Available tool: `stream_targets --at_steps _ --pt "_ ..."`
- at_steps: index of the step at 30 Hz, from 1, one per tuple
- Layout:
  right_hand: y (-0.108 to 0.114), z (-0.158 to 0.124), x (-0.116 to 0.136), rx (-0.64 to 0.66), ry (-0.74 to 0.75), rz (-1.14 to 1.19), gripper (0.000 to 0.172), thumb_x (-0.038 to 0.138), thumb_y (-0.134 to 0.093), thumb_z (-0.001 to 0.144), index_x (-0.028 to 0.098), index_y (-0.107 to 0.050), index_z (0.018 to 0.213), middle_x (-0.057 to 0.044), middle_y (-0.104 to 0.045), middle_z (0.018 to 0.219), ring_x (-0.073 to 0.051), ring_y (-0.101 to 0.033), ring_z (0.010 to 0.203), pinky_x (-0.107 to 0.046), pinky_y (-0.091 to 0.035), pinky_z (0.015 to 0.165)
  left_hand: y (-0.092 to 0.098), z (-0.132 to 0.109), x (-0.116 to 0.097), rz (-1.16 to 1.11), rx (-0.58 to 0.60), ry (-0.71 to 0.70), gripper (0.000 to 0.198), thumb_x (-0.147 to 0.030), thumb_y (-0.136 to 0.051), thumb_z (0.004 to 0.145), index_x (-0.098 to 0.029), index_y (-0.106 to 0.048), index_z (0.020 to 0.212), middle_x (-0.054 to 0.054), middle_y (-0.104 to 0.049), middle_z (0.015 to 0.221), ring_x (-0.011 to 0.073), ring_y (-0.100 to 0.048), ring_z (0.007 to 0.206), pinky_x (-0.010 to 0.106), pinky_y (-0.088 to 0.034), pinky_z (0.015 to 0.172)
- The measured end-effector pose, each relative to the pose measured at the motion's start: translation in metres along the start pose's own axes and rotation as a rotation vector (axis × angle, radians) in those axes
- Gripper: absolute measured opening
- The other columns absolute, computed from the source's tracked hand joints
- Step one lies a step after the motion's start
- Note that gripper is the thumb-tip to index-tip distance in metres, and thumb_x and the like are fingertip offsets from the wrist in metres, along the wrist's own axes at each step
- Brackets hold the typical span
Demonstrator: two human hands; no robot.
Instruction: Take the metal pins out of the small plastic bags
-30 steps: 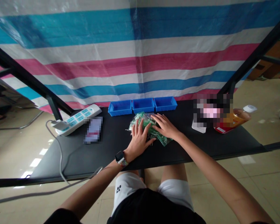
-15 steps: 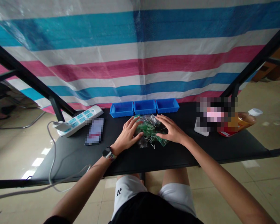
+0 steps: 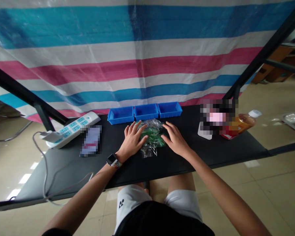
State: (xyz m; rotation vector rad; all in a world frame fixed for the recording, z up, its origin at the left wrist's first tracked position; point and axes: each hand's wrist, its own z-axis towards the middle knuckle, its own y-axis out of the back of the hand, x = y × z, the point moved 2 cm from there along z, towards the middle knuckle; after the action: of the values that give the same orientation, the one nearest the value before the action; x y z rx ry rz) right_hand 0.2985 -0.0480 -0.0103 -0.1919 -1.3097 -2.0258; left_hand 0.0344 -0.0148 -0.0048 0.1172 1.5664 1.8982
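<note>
A small heap of green pieces (image 3: 151, 135) with thin metal pins lies near the middle of the black table, partly in clear plastic bags (image 3: 147, 152). The exact kind of the pieces is too small to make out. My left hand (image 3: 132, 140), below a wristwatch, rests at the heap's left side with fingers spread. On the right side, my right hand (image 3: 176, 140) is also open, its thumb and fingertips at the heap's edge. Neither hand grips anything visible. Just behind the heap stand three blue trays in a row: left (image 3: 122, 120), middle (image 3: 147, 116) and right (image 3: 170, 114).
A white power strip (image 3: 75, 128) with a plugged-in cable lies at the left, beside a blurred phone-like object (image 3: 91, 141). On the right are a bottle (image 3: 247, 122) and pixelated items (image 3: 215, 119). A striped sheet (image 3: 142, 65) hangs behind the table (image 3: 199, 157).
The heap looks narrower, its right side drawn in toward the middle between my hands. Both hands stay open beside it. The camera view has shifted slightly to the right.
</note>
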Motion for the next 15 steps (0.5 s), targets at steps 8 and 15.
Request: stream_targets --at_steps 8,15 --pt "0.197 -0.092 -0.091 -1.136 -0.377 -0.304 0.063 0.031 -0.089 0.082 0.015 -0.061 0.136 -0.028 -0.067 0.137 -0.040 -0.071 0.123 -0.054 -0.059 0.098 0.023 -0.016 -0.004 -0.096 -0.121 0.013 0.052 -0.048 -0.041 0.113 -0.021 -0.053 0.155 0.018 -0.049 0.166 0.0359 -0.040 0.158 0.060 -0.028 0.130" --pt "0.223 -0.084 -0.165 -0.749 -0.746 0.189 0.069 0.034 -0.092 0.073 0.017 -0.060 0.132 -0.027 -0.071 0.134 -0.034 -0.077 0.119 -0.041 -0.061 0.092 0.027 -0.029 -0.052 -0.284 -0.212 -0.010 0.035 -0.040 -0.048 0.112 -0.022 -0.059 0.140 0.016 -0.058 0.154 0.0325 -0.053 0.147 0.056 -0.037 0.125"
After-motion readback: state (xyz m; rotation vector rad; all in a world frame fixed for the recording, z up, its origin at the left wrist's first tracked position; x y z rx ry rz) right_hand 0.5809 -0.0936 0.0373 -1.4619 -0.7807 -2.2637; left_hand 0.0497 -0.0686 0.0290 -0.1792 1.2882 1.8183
